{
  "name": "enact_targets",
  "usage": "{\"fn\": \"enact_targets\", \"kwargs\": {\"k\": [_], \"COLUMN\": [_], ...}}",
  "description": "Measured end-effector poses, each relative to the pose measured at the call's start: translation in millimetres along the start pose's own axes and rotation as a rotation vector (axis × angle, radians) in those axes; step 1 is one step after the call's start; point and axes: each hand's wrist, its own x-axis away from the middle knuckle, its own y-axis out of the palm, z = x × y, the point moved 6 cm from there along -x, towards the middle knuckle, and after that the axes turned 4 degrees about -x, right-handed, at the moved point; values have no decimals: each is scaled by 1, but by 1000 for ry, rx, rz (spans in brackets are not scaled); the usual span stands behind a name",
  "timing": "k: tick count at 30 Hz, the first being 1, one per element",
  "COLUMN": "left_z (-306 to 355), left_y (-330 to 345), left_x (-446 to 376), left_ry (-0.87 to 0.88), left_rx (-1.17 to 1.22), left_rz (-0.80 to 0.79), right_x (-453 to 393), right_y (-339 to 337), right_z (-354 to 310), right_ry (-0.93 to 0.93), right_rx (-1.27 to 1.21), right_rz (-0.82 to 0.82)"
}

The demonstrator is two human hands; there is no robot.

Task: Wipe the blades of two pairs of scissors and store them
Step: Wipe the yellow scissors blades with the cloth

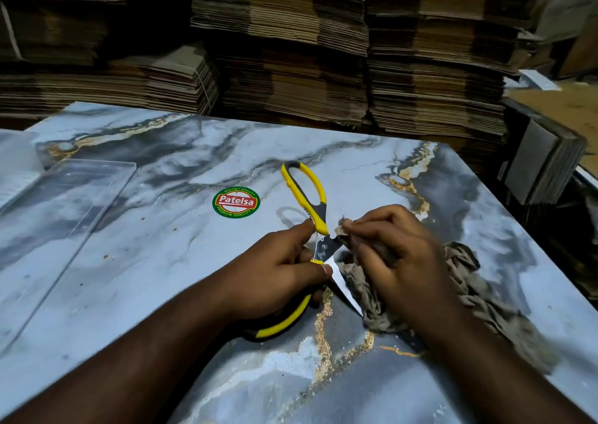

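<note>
**Wiping under way on one pair of scissors**

The left hand [275, 271] grips the yellow-handled scissors [309, 245], spread open just above the worktop [161, 261]. The right hand [394, 258] pinches a brown cloth [469, 281] against one blade near the pivot. The job looks to be at the wiping stage; nothing appears stored yet. Counted: one pair of scissors in view, the second not visible; one cloth; one clear tray [64, 216] at the left, perhaps the storage place; one round sticker [236, 202].

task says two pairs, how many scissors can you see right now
1: yellow-handled scissors, blades open, gripped by the left hand at table centre beside the cloth. A second pair isn't visible.
</note>
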Motion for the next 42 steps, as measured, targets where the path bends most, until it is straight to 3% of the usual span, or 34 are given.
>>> {"fn": "enact_targets", "kwargs": {"k": [4,7,10,13,15,19,22,26,32,37,42], "left_z": [-1,0,-3,-4,-6,-11,-11,-2,-5,2,5], "left_y": [2,5,3,3,1,2,3,3,2,3,3], "left_x": [0,2,1,0,0,-2,-3,1,-1,-2,0], "left_ry": [-13,4,-12,-6,-10,-34,-2,49,53,64,54], "left_rx": [-108,-234,-244,-274,-200,-117,-107,-33,-87,-255,-286], "left_rz": [-16,-16,24,17,23,10,17,30,34,28,60], "right_x": [-5,-1,5,3,-2,-7,-2,6,3,-5,-2], "right_y": [-10,-20,-31,-12,-4,-19,-26,-9,11,7,12], "right_z": [28,31,14,-3,4,23,6,-29,-25,-27,-56], "right_ry": [159,177,135,-26,-33,146,51,-166,-132,-125,-159], "right_rx": [114,200,137,131,149,163,163,170,26,193,446], "right_rz": [58,113,201,61,8,110,157,1,-162,-57,-96]}}
